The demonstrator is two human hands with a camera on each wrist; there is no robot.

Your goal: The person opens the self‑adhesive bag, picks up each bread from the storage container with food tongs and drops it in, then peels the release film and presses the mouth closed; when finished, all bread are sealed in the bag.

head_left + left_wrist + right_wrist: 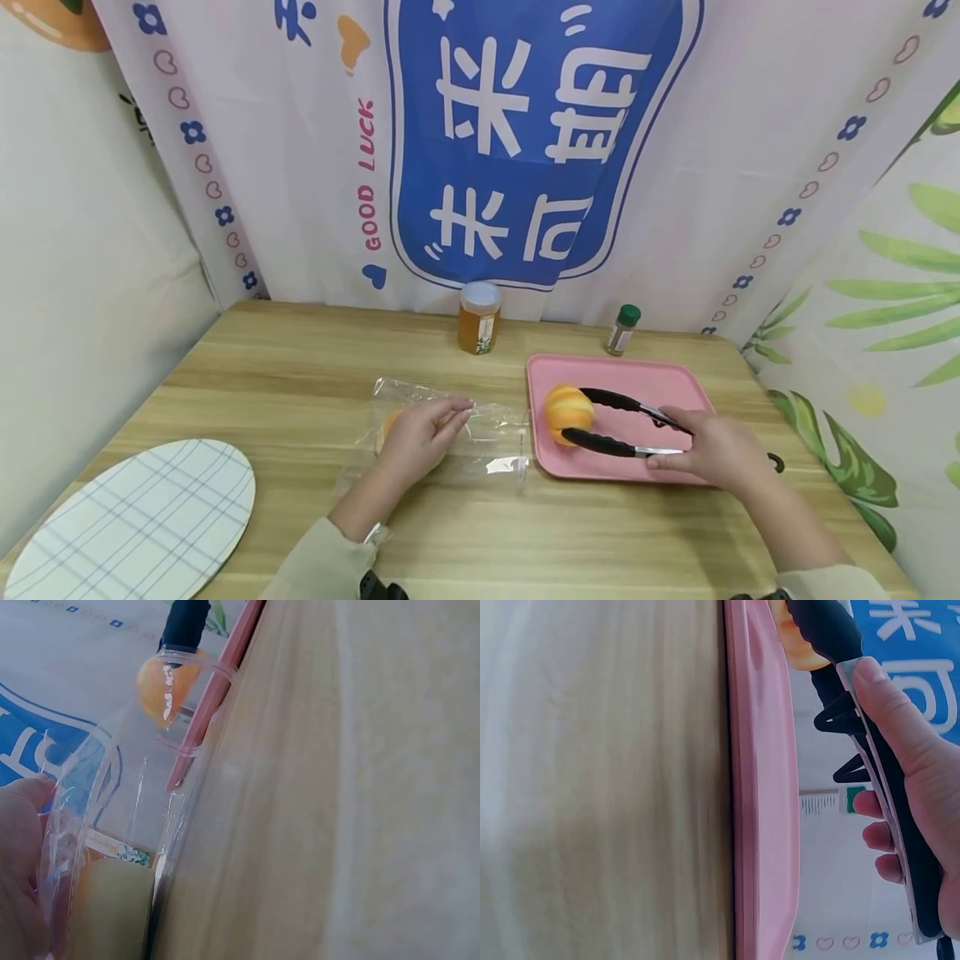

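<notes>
My right hand [716,446] grips a pair of black-and-silver tongs [889,765]. Between the tong heads is a round, orange-and-yellow striped bread roll [567,412], at the left end of a pink tray [630,375]. My left hand [420,442] pinches the upper edge of a clear plastic bag [495,429] lying on the table, its mouth toward the tray. Inside the bag is a yellow-orange piece [112,911], largely covered by the left hand in the head view; its kind is unclear.
Behind the bag stands a honey jar [478,321] with a pale lid. A small green-capped spice bottle [622,331] is behind the tray. An oval, checked white board [142,517] lies at the table's left. A printed curtain [300,167] hangs along the back edge.
</notes>
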